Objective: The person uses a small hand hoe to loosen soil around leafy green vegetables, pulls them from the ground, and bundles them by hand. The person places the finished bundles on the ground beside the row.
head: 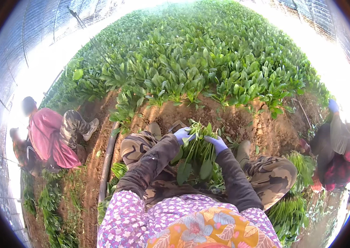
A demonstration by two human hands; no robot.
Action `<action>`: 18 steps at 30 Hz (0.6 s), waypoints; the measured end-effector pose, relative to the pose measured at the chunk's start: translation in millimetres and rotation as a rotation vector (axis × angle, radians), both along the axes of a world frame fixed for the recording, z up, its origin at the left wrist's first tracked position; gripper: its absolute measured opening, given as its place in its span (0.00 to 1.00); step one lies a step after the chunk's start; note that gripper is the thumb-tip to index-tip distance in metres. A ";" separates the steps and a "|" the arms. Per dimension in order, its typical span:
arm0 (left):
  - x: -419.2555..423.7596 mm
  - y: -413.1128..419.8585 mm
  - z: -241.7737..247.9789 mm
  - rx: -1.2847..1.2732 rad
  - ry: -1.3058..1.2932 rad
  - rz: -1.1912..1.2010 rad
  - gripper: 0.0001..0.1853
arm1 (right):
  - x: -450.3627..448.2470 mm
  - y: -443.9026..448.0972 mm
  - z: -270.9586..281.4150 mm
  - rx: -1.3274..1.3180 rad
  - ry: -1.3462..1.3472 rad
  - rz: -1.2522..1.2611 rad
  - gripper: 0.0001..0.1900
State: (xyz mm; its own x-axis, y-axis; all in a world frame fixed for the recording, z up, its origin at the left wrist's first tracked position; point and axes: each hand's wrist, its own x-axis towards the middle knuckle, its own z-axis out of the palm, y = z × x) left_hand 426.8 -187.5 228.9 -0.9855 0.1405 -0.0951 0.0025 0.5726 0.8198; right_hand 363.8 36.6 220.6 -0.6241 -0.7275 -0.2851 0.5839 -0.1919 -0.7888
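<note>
A bunch of leafy greens (198,152), which look like spinach, hangs between my two gloved hands, its stem ends up and its leaves drooping over my lap. My left hand (182,135), in a thin lavender glove, is closed on the bunch's left side near the top. At the right side my right hand (217,143), gloved the same way, has its fingers against the stems. Part of a tool that looks like a curved metal blade (176,124) shows on the soil just beyond my left hand.
Dense rows of growing greens (193,62) stand ahead, beyond bare soil (262,133). Cut greens lie in piles at my right (289,210) and left (51,204). A dark hose or pipe (107,164) runs along my left. People sit at far left (51,133) and far right (336,148).
</note>
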 end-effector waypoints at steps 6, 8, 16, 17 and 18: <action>-20.7 5.4 21.1 -0.459 -0.026 -0.026 0.19 | -19.7 -5.7 4.9 0.157 -0.041 -0.032 0.17; -26.6 -6.5 23.5 -0.492 0.091 -0.092 0.19 | -23.5 -10.1 3.4 0.059 -0.027 -0.072 0.18; -54.1 0.8 38.8 0.035 -0.371 0.034 0.21 | -53.4 -17.7 -2.2 0.091 0.109 -0.009 0.18; -54.3 -7.1 33.6 0.148 -0.269 -0.030 0.18 | -61.4 -16.2 -1.2 0.015 0.038 -0.006 0.18; -46.1 -19.8 16.7 0.461 -0.309 0.024 0.17 | -56.5 -18.4 8.6 -0.057 -0.065 0.016 0.18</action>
State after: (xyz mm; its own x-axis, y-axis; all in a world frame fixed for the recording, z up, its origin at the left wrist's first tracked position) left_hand 380.8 -207.3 245.6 -0.9248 0.2138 -0.3147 -0.2868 0.1515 0.9459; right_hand 307.3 18.2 229.2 -0.5940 -0.7533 -0.2824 0.6368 -0.2257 -0.7373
